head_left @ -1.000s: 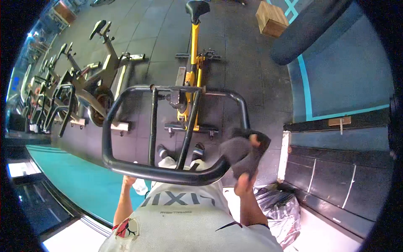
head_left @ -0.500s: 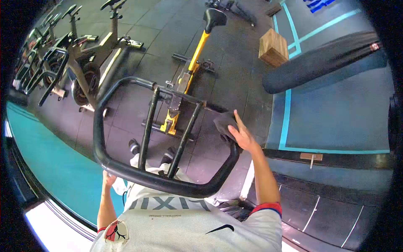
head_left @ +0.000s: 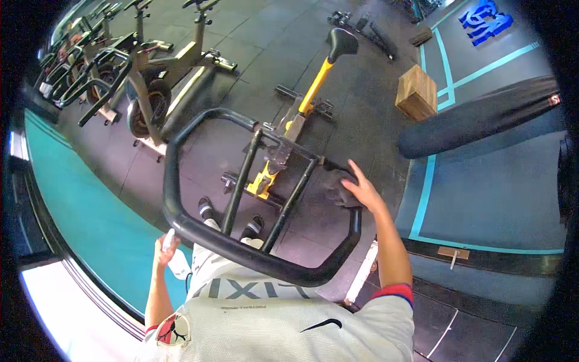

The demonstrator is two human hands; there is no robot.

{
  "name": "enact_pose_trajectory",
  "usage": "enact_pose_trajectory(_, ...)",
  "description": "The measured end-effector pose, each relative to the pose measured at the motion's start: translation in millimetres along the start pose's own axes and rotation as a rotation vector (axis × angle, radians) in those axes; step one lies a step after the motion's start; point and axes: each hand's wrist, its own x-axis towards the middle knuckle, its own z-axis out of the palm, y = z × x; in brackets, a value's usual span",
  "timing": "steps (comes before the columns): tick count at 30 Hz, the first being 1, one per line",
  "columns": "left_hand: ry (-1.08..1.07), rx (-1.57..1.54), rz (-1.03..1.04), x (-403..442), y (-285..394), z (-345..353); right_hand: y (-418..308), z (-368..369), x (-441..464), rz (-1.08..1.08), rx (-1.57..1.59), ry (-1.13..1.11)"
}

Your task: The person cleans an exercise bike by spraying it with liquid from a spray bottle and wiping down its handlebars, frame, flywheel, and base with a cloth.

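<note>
A large black looped handlebar (head_left: 256, 260) spans the middle of the view, with two straight bars crossing it. Below it stands the exercise bike's yellow frame (head_left: 315, 89) with a black saddle (head_left: 342, 42). My right hand (head_left: 369, 196) presses a dark grey cloth (head_left: 338, 188) around the right side of the handlebar, its thumb and a finger spread over the cloth. At the lower left, beside the bar's left corner, my left hand (head_left: 161, 252) is closed around a white spray bottle (head_left: 179, 264). The bottle is partly hidden by the fingers.
Several exercise bikes (head_left: 151, 102) line the left. To the right are a wooden box (head_left: 416, 93), a long black punching bag (head_left: 482, 117) on a mat with turquoise stripes, and blue straps (head_left: 485, 23). A turquoise floor strip (head_left: 78, 193) runs along the left edge.
The view has shifted, so the scene sits further right and lower. My right hand and the cloth have moved slightly along the handlebar. More of my left hand and the white bottle now shows.
</note>
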Motion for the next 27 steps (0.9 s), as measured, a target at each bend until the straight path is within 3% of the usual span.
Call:
enact_pose_trajectory(2, 0.001, 0.405, 0.243, 3, 16, 4, -17, 7, -36, 0.383, 0.705, 0.142)
enact_pose_trajectory(3, -0.031, 0.427, 0.171, 3, 36, 8, -1, 17, -52, 0.396, 0.84, 0.227)
enact_pose_trajectory(5, -0.066, 0.123, -0.019, 25, -3, -4, -7, 32, -76, 0.473, 1.056, 0.432)
enact_pose_trajectory(7, -0.123, 0.105, 0.002, 39, -34, -13, -76, 42, -108, 0.6, 1.206, 0.671)
enact_pose_trajectory(9, -0.192, 0.163, 0.076, 59, -57, -18, -90, 63, -139, 0.437, 0.998, 0.776)
enact_pose_trajectory(10, -0.241, 0.288, 0.227, 72, -70, -23, -89, 77, -158, 0.372, 0.892, 0.78)
enact_pose_trajectory(12, -0.487, 0.31, -0.012, 98, -50, -12, -89, 105, -195, 0.248, 0.677, 0.803)
enact_pose_trajectory(14, -0.616, 0.289, -0.228, 109, 7, 18, -131, 118, -207, 0.188, 0.884, 0.903)
enact_pose_trajectory(15, -0.654, 0.391, -0.248, 105, 61, 45, -154, 116, -206, 0.061, 0.733, 0.862)
enact_pose_trajectory(20, -0.907, 0.502, -0.005, 120, 133, 77, -235, 85, -189, -0.435, -0.043, 0.538)
enact_pose_trajectory(22, -1.131, 0.505, 0.205, 130, 169, 89, -220, 105, -182, -0.396, 0.03, 0.732)
enact_pose_trajectory(24, -1.431, 0.577, 0.524, 132, 217, 102, -203, 129, -179, -0.299, 0.422, 0.955)
enact_pose_trajectory(26, -1.649, 0.622, 0.667, 128, 257, 110, -190, 156, -190, 0.016, 0.861, 1.214)
enact_pose_trajectory(27, -1.575, 0.617, 0.591, 122, 259, 100, -198, 165, -185, 0.067, 0.974, 1.374)
